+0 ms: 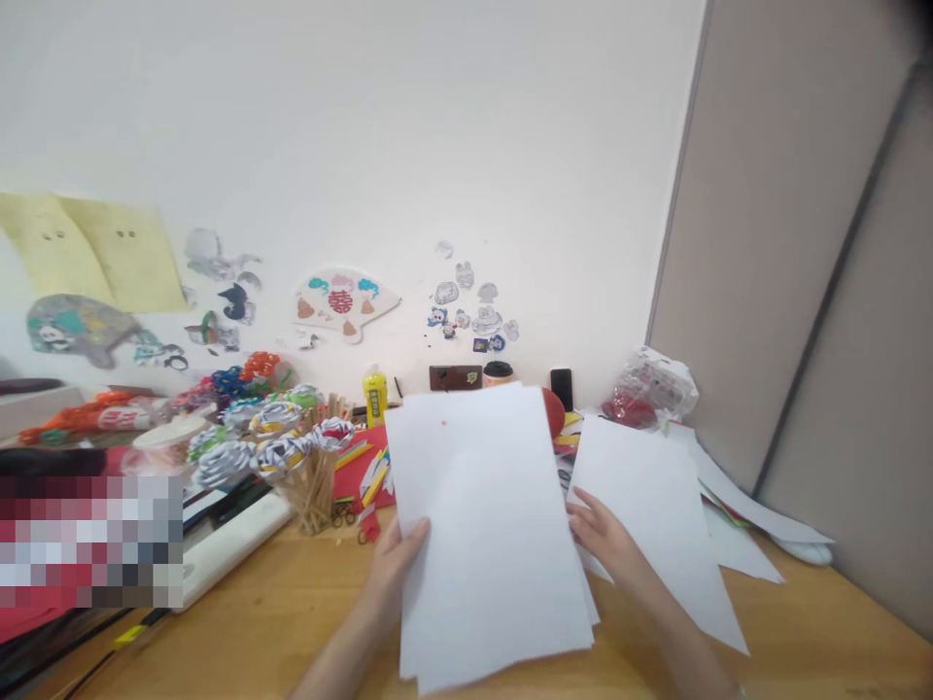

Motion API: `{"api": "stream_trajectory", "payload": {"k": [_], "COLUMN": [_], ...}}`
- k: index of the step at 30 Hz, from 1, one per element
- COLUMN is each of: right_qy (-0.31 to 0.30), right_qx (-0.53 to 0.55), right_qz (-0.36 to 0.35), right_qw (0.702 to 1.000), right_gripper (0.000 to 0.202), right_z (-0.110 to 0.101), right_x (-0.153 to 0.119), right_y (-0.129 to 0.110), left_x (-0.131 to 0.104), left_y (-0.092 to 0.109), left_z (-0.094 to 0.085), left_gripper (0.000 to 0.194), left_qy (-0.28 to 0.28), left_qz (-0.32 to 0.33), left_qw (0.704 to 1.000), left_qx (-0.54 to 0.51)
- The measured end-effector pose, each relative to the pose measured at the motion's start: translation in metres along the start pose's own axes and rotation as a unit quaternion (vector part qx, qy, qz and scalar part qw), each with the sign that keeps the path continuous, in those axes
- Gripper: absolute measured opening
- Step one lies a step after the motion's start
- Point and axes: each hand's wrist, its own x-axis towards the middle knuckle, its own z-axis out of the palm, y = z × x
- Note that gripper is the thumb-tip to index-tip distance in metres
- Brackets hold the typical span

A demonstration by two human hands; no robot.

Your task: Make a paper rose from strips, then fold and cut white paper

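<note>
A loosely aligned stack of white paper sheets [488, 544] is held up in front of me, tilted toward my view, with a small red mark near its top left. My left hand [400, 554] grips the left edge, thumb on the front and the other fingers hidden behind. At the right edge, my right hand [602, 530] holds the sheets from the side, its fingers slightly apart and its fingertips at the paper's border. More white sheets [645, 506] lie on the table just beyond my right hand.
On the wooden table [292, 603], a container of sticks with striped paper tops [310, 486] stands left, near scissors [344, 512]. Behind the stack are a yellow bottle [374, 394], a lidded cup [500, 372] and a phone [561, 389]. A plastic bag [648, 389] sits back right.
</note>
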Motion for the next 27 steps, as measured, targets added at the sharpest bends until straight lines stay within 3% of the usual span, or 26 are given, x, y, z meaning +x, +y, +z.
{"api": "stream_trajectory", "payload": {"k": [2, 4, 6, 8, 13, 18, 23, 27], "right_qy": [-0.055, -0.048, -0.006, 0.024, 0.050, 0.057, 0.063, 0.042], "right_qx": [0.053, 0.068, 0.077, 0.075, -0.012, -0.022, -0.037, -0.032], "right_qz": [-0.013, -0.082, -0.128, -0.129, -0.104, -0.157, -0.104, -0.115], "right_qw": [0.997, 0.993, 0.989, 0.988, 0.993, 0.986, 0.992, 0.992], "right_gripper": [0.062, 0.051, 0.046, 0.044, 0.040, 0.041, 0.050, 0.047], "right_z": [0.021, 0.034, 0.043, 0.052, 0.068, 0.072, 0.074, 0.072], "right_x": [0.002, 0.004, 0.004, 0.001, -0.005, -0.003, -0.006, -0.004], "right_y": [-0.026, -0.046, -0.050, -0.039, -0.006, -0.014, 0.003, 0.014], "left_x": [0.000, 0.002, 0.005, 0.008, 0.009, 0.010, 0.012, 0.015], "left_y": [0.023, 0.037, 0.037, 0.023, -0.014, -0.011, -0.031, -0.036], "left_z": [0.012, 0.023, 0.030, 0.034, 0.038, 0.043, 0.035, 0.031], "left_gripper": [0.060, 0.058, 0.052, 0.046, 0.044, 0.047, 0.052, 0.042], "left_qy": [0.003, -0.004, 0.006, 0.023, 0.007, 0.046, 0.044, 0.057], "left_qz": [0.063, 0.120, 0.180, 0.206, 0.150, 0.188, 0.062, 0.073], "left_qw": [0.998, 0.991, 0.978, 0.971, 0.982, 0.975, 0.996, 0.994], "left_qx": [0.020, 0.060, 0.101, 0.121, 0.118, 0.113, 0.051, 0.051]}}
